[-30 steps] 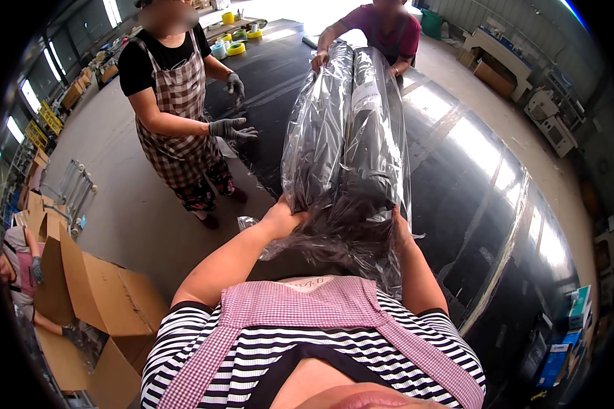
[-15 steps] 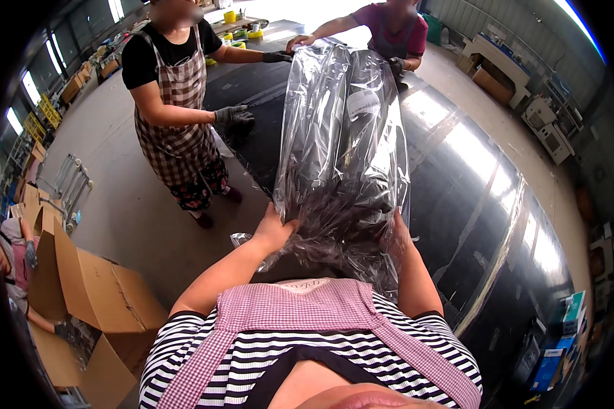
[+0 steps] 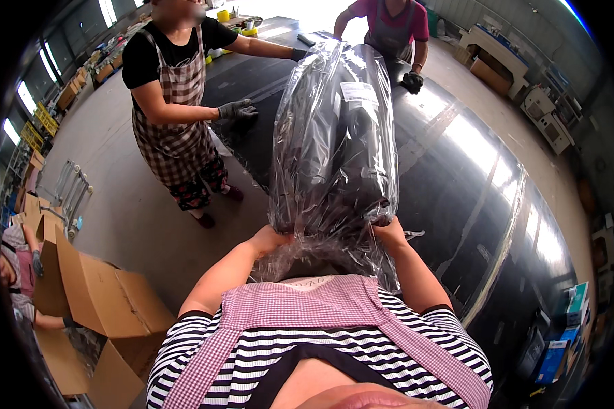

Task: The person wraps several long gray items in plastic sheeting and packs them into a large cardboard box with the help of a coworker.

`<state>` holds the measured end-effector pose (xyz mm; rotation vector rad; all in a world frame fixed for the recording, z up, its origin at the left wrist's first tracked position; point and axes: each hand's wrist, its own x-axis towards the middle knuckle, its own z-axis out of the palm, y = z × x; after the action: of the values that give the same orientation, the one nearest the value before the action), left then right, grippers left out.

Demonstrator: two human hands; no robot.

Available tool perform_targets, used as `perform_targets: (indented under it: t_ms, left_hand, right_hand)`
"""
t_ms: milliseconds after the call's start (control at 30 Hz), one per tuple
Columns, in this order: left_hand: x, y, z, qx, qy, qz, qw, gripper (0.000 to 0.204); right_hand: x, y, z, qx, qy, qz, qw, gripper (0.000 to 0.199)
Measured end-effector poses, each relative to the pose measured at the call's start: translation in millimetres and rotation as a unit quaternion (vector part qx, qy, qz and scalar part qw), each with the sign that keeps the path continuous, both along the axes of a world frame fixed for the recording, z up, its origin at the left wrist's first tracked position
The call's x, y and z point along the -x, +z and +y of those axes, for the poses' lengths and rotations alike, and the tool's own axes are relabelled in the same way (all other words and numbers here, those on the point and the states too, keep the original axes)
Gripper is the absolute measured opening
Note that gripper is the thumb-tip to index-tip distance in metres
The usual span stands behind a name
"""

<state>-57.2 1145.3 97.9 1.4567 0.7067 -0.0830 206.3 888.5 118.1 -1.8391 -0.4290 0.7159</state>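
**Both hands clamped on a big bagged black bundle over a shiny black table**

Biggest thing here is the long glossy black table (image 3: 471,177), running away from the camera and bouncing back the ceiling lights. Sitting on its near end, pointing lengthwise away, is a long black bundle in a clear plastic bag (image 3: 344,129), with a small white label near the far end. The loose open end of the bag bunches up right in front of the wearer's chest.

Both forearms come up from the bottom edge, elbows bent and angled inward. The left hand (image 3: 269,238) is closed around the bag's near left corner, fingers curled into the crinkled plastic. The right hand (image 3: 389,233) does the same on the near right corner, gripping the plastic tight against the bundle.

Off to the left, a person in a checked apron (image 3: 174,116) stands at the table wearing dark gloves. Another person in a magenta top (image 3: 389,24) leans in at the far end. Open cardboard boxes (image 3: 95,300) sit on the floor, lower left.
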Motion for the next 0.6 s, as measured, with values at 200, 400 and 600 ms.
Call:
perform_targets:
  t_ms: [200, 400, 600]
  left_hand:
    - [-7, 0, -7, -0.128, 0.022, -0.078, 0.988, 0.038]
    - [14, 16, -33, -0.322, -0.072, -0.096, 0.939, 0.035]
    - [30, -17, -61, -0.218, -0.072, -0.139, 0.963, 0.047]
  right_hand:
    - [-18, -37, 0, 0.029, -0.003, -0.067, 0.997, 0.023]
    - [-21, 3, -27, 0.171, 0.075, -0.174, 0.967, 0.024]
    - [-32, 19, -51, 0.254, 0.076, -0.139, 0.954, 0.032]
